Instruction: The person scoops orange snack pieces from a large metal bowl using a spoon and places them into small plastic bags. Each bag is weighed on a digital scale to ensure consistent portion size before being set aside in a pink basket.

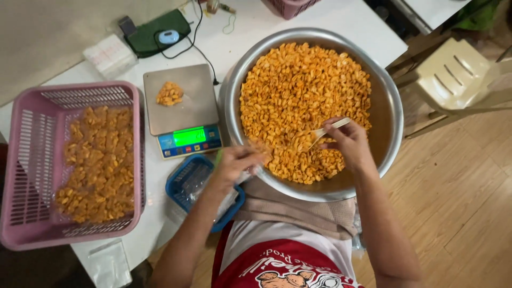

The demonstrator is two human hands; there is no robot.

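You've got orange snacks [298,90] in a silver bowl [389,106], a pink basket [32,160] at the white desk's [256,26] left edge — and a blue tray [184,176].

Right hand [349,143] grip on spoon [324,130] in snack-filled metal bowl [392,114] — left hand [234,162] at rim

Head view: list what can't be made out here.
- Left hand: motion-blurred, so whatever it grips is unclear.
- Spoon in the right hand: its bowl is buried in the snacks.
- Blue basket: contents hidden by the forearm.
- Scale display: too small.
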